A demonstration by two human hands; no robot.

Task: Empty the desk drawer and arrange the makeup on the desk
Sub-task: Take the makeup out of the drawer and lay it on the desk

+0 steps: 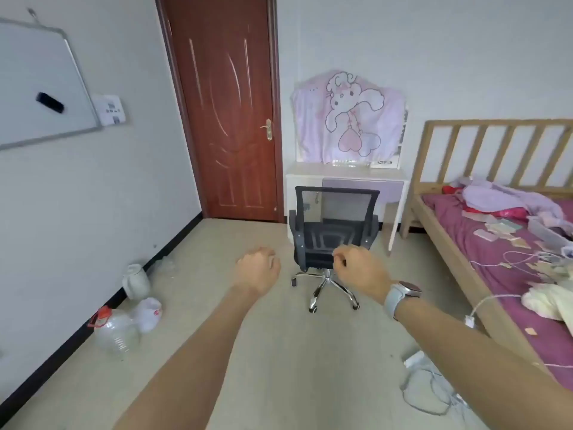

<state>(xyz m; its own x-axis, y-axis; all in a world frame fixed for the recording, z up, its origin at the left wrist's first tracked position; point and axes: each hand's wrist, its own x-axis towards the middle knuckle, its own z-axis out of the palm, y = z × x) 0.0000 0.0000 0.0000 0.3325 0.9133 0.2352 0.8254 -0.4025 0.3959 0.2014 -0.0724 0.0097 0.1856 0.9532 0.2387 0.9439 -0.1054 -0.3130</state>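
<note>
lilac-fronted drawer (362, 185) sits closed in the white desk (345, 174), behind the office chair (335, 231). step: approach. left hand (258, 268) and right hand (356, 270), before the chair, appear curled and grasp nothing. next: shift chair, pull drawer.
</note>
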